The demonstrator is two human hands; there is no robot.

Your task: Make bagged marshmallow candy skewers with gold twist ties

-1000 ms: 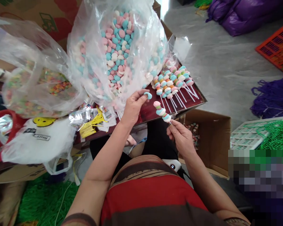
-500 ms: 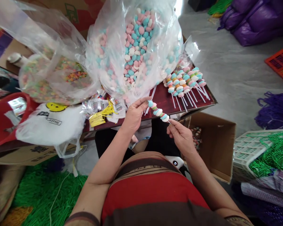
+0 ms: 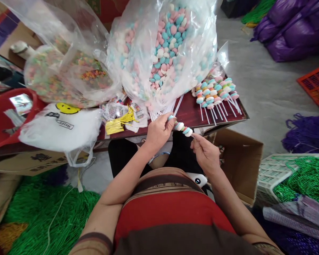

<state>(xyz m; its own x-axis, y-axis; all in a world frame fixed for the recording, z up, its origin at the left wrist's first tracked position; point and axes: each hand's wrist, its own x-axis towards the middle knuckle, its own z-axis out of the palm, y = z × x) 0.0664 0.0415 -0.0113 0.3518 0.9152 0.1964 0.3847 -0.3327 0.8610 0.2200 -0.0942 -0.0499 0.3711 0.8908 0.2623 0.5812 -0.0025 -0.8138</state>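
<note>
A candy skewer (image 3: pixel 180 126) of pink, blue, white and green pieces is held between my two hands, just off the table's front edge. My left hand (image 3: pixel 160 130) pinches its upper left end, and the fingers cover part of the candies there. The stick end at the lower right is gripped by my right hand (image 3: pixel 206 151), fingers curled. Finished-looking candy skewers (image 3: pixel 216 92) lie in a pile on the dark red table (image 3: pixel 190 114), white sticks toward me. Behind my left hand, bare white sticks (image 3: pixel 159 112) poke out from under a big clear bag of candies (image 3: pixel 166 53).
A second bag of small orange and green candies (image 3: pixel 90 76) stands left. Nearer are yellow twist ties (image 3: pixel 119 122), a white smiley bag (image 3: pixel 61 132) and a red basin (image 3: pixel 34 102). An open cardboard box (image 3: pixel 236 159) and a white crate (image 3: pixel 268 177) stand at the right.
My left hand has slid along the skewer toward its middle, covering more of the upper candies. My right hand still holds the stick end. The whole view has shifted slightly.
</note>
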